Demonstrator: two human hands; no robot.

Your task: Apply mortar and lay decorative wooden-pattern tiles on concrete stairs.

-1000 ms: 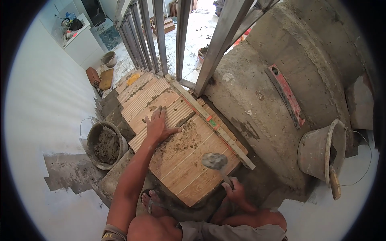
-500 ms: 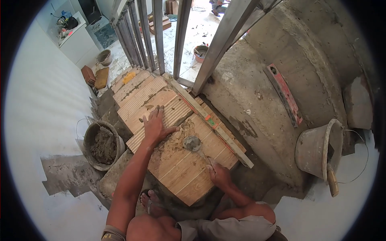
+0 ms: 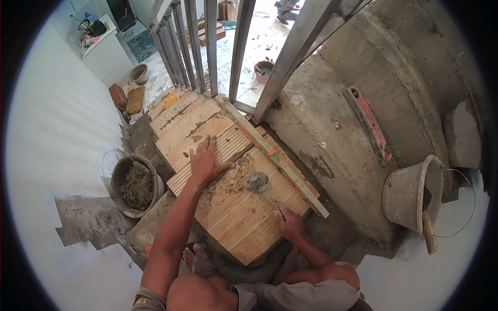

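My left hand point(image 3: 206, 160) lies on a ribbed wood-look stair tile point(image 3: 231, 142), fingers spread. My right hand point(image 3: 290, 223) grips a mortar-smeared tool whose rounded grey head point(image 3: 256, 182) is over the plain lower tile point(image 3: 236, 228), beside scattered mortar crumbs; whether it touches cannot be told. A long straight bar with a green level vial point(image 3: 275, 155) lies along the right edge of the tiled steps. More tiles with a yellow patch point(image 3: 170, 101) continue upward in the picture.
A mortar bucket point(image 3: 120, 192) stands by the left wall, another bucket with a wooden-handled tool point(image 3: 402, 197) at right. A red level point(image 3: 368, 122) rests on bare concrete steps point(image 3: 327, 114). Steel balusters point(image 3: 236, 57) rise beyond; an orange bucket point(image 3: 262, 78) and another person point(image 3: 285, 10) are on the floor below.
My right hand and its tool have moved up and left onto the lower tile, then slightly right over the last half second. My left hand stays on the ribbed tile.
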